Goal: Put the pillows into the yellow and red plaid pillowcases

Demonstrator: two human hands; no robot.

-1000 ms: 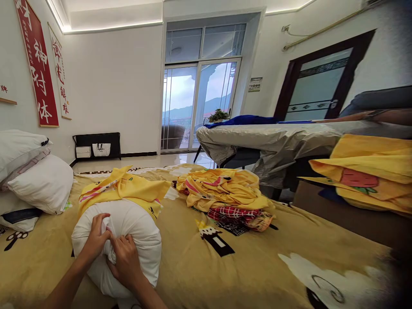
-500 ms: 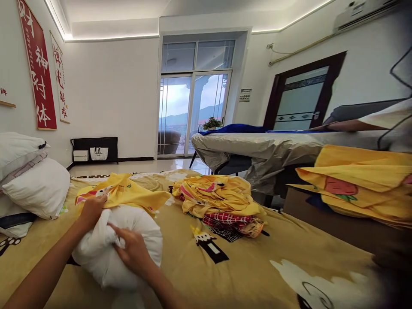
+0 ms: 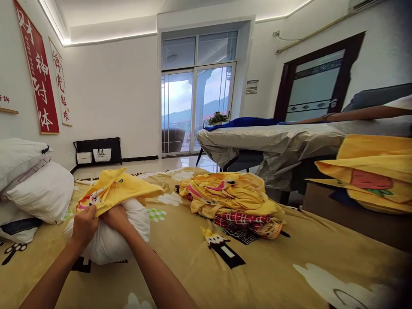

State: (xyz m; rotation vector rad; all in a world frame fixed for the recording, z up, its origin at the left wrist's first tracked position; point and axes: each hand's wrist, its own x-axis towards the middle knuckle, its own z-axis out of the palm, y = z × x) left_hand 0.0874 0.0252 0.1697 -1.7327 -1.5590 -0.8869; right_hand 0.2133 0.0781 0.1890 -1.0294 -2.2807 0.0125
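Observation:
On the bed [image 3: 273,266] in front of me, a bunched white pillow [image 3: 137,219] lies partly under a yellow pillowcase [image 3: 128,189] with a printed cartoon animal. My left hand [image 3: 84,225] is closed on the near edge of the pillowcase, by the printed face. Beside it, my right hand [image 3: 115,216] reaches under the yellow cloth with a fold of the white pillow; its fingertips are hidden there. The pillowcase drapes over the top of the pillow and spreads to the right.
A heap of yellow printed cloth [image 3: 230,193] with red plaid [image 3: 240,219] lies right of the pillow. White pillows [image 3: 43,189] are stacked at left. Folded yellow cloths [image 3: 380,171] top a brown box [image 3: 350,214]. Another person's arm [image 3: 360,113] rests on a covered table [image 3: 257,141].
My left hand has gone from the top of the pillow to the pillowcase edge. My right hand has moved up and under the cloth, and the pillow has shifted away with it.

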